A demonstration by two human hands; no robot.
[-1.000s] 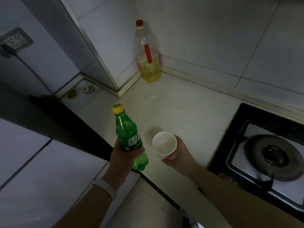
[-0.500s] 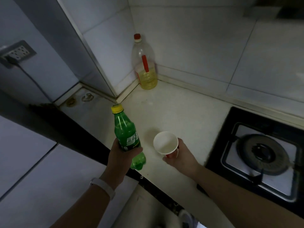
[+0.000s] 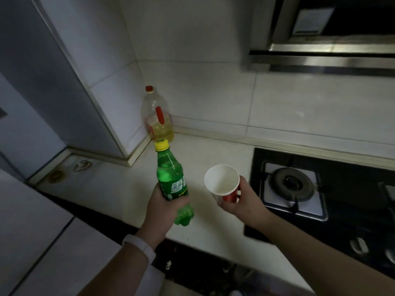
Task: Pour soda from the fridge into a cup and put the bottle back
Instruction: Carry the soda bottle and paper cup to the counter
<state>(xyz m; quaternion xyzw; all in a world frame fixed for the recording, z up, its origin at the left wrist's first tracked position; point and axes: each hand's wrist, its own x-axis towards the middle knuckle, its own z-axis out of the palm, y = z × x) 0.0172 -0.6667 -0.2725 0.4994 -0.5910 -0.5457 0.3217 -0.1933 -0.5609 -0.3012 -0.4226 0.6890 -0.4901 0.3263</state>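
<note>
Scene: dim kitchen corner, seen from above; pale surface [image 3: 213, 150] w/ tiled walls behind.
Left hand [image 3: 164, 208]: centre frame, grip wrapped round lower half of green soda bottle [image 3: 171, 178]; yellow cap on, bottle leaning slightly, held above surface. White band on wrist.
Right hand [image 3: 237, 201]: just right of bottle, grip pinching base of paper cup [image 3: 221, 181]; white inside, red outside, mouth tipped toward camera, looks empty.
Upper centre: oil bottle [image 3: 158, 122], red cap, in the corner.
Right: gas stove [image 3: 292, 184], range hood [image 3: 324, 54] above.
</note>
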